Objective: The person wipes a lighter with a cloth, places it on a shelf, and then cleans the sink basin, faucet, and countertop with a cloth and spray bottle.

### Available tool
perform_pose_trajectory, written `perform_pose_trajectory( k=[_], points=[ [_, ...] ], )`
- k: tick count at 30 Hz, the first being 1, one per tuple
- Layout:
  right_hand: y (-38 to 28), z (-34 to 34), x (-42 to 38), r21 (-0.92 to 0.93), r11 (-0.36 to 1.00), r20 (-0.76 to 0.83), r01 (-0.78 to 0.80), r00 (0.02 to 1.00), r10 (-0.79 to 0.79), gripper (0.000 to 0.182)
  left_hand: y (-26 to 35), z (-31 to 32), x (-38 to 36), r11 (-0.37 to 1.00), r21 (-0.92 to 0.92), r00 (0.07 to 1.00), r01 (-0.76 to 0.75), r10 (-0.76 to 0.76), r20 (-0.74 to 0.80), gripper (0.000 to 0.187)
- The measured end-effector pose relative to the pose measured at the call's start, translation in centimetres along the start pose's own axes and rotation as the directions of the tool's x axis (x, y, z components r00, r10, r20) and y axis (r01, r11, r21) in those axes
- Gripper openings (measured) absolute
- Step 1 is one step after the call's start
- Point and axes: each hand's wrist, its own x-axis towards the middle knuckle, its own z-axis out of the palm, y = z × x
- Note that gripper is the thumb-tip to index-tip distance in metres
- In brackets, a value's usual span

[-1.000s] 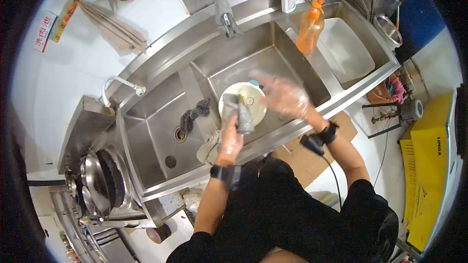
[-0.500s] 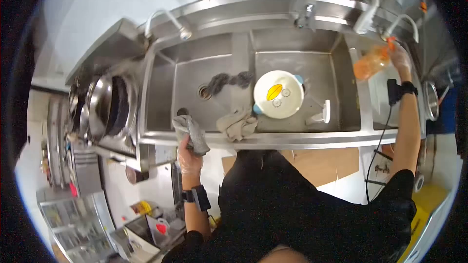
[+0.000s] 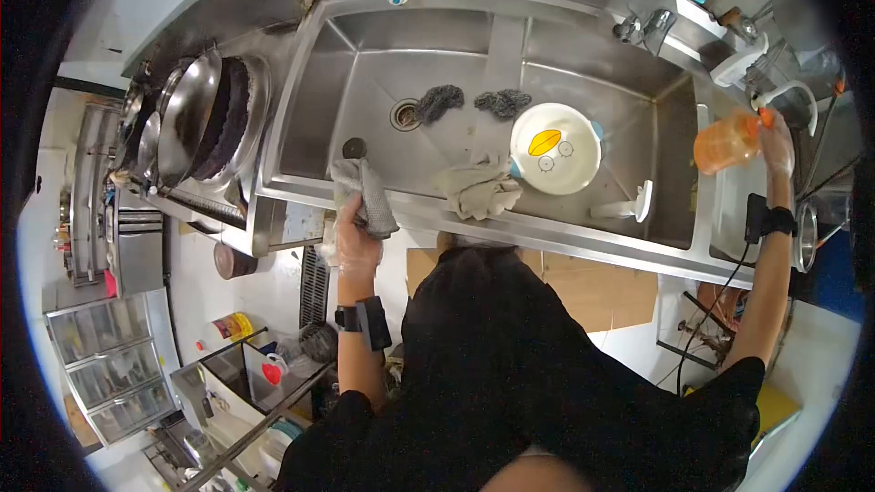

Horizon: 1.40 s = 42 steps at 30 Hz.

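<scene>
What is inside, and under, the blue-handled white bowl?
Inside the bowl, only a printed yellow beak and two eyes show. The sink floor under it is covered, not visible.

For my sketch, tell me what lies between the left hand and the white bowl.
Head view: the grey cloth in the left hand, then a crumpled beige cloth.

Bottle [image 3: 725,144] right of bowl [image 3: 567,175]

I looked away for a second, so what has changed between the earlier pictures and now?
The right hand moved rightward and took the orange bottle, now tilted. The left hand carried the grey cloth leftward, from over the bowl to the sink's front edge. The bowl stays in the sink.
</scene>
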Motion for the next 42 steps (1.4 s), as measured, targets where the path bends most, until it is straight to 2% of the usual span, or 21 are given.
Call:
perform_pose_trajectory(
  k=[1,2,3,6,8,9,10,11,12,13,15,17,21,23,25,27,29,33,36,39,42],
  points=[
    [-2.2,-0.9,-0.4,0.025,1.0,0.025,0.013,1.0,-0.014,0.032,0.0,-0.4,0.4,0.984,-0.172,0.998,0.054,-0.057,-0.013,0.055],
    [-4.6,-1.9,-0.9,0.053,0.998,0.051,0.027,0.998,-0.029,0.032,-0.1,-0.8,0.9,0.861,0.428,0.96,-0.274,0.221,0.17,0.054],
    [-7.1,-2.8,-1.5,0.086,0.995,0.071,0.043,0.996,-0.049,0.032,-0.2,-1.0,1.3,0.328,0.761,0.825,-0.559,0.314,0.471,0.053],
    [-14.1,-5.0,-4.1,0.248,0.961,0.069,0.126,0.987,-0.147,0.032,-1.8,3.1,4.0,0.476,0.847,0.961,-0.238,-0.013,0.277,0.051],
    [-19.0,-4.7,-6.0,0.422,0.871,-0.002,0.252,0.961,-0.277,0.029,-4.0,7.3,6.1,0.071,0.704,0.707,-0.707,0.104,0.7,0.049],
    [-21.6,-4.4,-7.1,0.511,0.765,-0.093,0.393,0.91,-0.405,0.027,-5.4,9.8,7.5,0.238,0.595,0.625,-0.768,0.076,0.777,0.049],
    [-24.2,-4.3,-8.0,0.297,0.852,-0.108,0.431,0.902,-0.419,0.026,-6.8,13.5,7.8,0.559,0.575,0.699,-0.597,0.01,0.715,0.052],
    [-26.7,-4.1,-8.7,0.067,0.894,-0.116,0.443,0.893,-0.434,0.026,-8.1,17.2,8.1,0.805,0.481,0.763,-0.347,-0.056,0.644,0.057],
    [-29.1,-3.2,-9.3,-0.042,0.928,-0.091,0.371,0.923,-0.373,0.026,-8.0,21.1,7.6,0.939,0.279,0.84,0.201,-0.312,0.444,0.064],
    [-31.3,-2.1,-10.2,-0.031,0.907,-0.101,0.42,0.901,-0.421,0.025,-7.2,22.6,7.7,0.939,0.278,0.836,0.203,-0.314,0.45,0.064],
    [-34.4,1.6,-11.2,0.093,0.883,-0.184,0.46,0.879,-0.439,0.024,-6.0,24.3,8.1,0.786,0.599,0.809,-0.152,-0.25,0.533,0.076],
    [-37.2,3.8,-11.9,0.263,0.861,-0.221,0.436,0.896,-0.386,0.025,-5.1,22.6,9.2,0.723,0.622,0.804,-0.302,-0.158,0.574,0.059],
    [-43.6,6.5,-13.3,0.297,0.822,-0.244,0.487,0.87,-0.428,0.026,-2.3,20.3,13.3,0.625,0.696,0.758,-0.354,-0.244,0.605,0.046],
    [-46.3,6.2,-13.3,0.145,0.834,-0.06,0.533,0.846,-0.53,0.025,0.6,20.8,13.4,0.543,0.769,0.779,-0.337,-0.297,0.552,0.05],
    [-48.1,8.0,-13.2,0.336,0.935,0.082,0.119,0.985,-0.154,0.02,0.1,20.0,14.7,0.539,0.761,0.812,-0.363,-0.218,0.542,0.06],
    [-48.5,8.4,-12.7,0.307,0.945,0.064,0.11,0.989,-0.136,0.02,0.1,20.0,15.0,0.454,0.794,0.816,-0.404,-0.213,0.537,0.07],
    [-48.1,8.2,-12.3,-0.024,0.864,0.141,0.502,0.858,-0.494,0.022,0.4,20.0,15.0,0.558,0.781,0.844,-0.281,-0.244,0.478,0.068],
    [-48.4,8.8,-10.8,-0.047,0.879,0.157,0.474,0.873,-0.462,0.032,1.0,21.0,17.6,0.522,0.735,0.79,-0.433,-0.174,0.589,0.066],
    [-48.1,10.6,-10.7,-0.041,0.838,-0.042,0.544,0.837,-0.545,0.029,1.2,21.5,19.2,0.433,0.742,0.726,-0.512,-0.242,0.643,0.064],
    [-48.6,10.9,-10.8,0.591,0.805,0.113,-0.043,0.993,-0.031,0.024,1.2,21.8,18.8,0.428,0.736,0.742,-0.525,-0.194,0.642,0.062],
    [-47.8,9.8,-11.0,0.703,0.694,0.231,-0.156,0.973,-0.015,0.023,1.7,21.5,17.4,0.471,0.731,0.794,-0.493,-0.099,0.599,0.057]
  ],
)
